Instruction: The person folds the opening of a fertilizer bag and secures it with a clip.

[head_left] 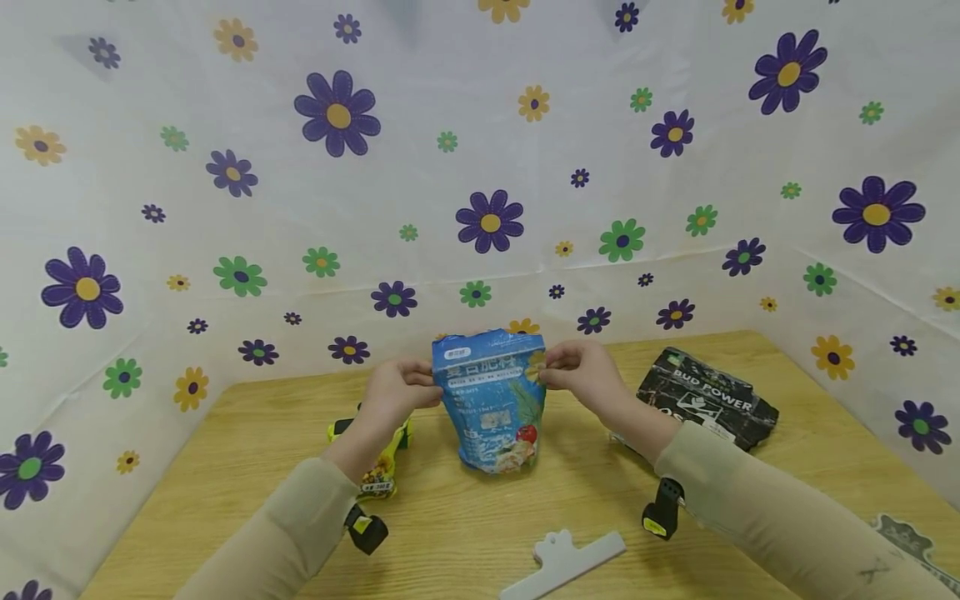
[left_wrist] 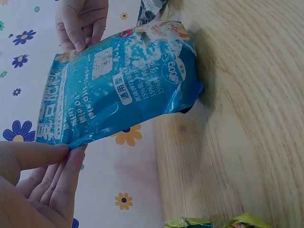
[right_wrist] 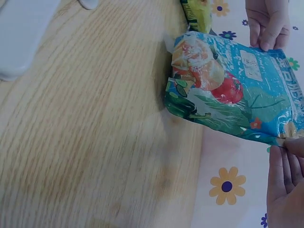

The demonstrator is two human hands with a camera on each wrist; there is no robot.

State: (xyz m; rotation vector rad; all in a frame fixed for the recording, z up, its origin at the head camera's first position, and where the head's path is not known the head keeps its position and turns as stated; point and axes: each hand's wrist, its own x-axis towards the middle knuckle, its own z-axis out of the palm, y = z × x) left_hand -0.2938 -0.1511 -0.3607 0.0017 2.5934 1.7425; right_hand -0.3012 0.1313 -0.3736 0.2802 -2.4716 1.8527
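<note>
Mid-table, blue bag (head_left: 491,417) roughly upright; can't tell if its base touches the table (head_left: 442,533). Left hand (head_left: 392,397) and right hand (head_left: 592,377) each pinch an upper side edge. I'd pull evenly, grips level, so it doesn't twist. Yellow packet (head_left: 381,477) left, black bag (head_left: 708,398) right, white clip (head_left: 566,565) in front: avoid all three.

I pinch a crinkled blue bag (head_left: 491,408) by its upper sides. It's upright, vegetable-printed front facing me.
</note>
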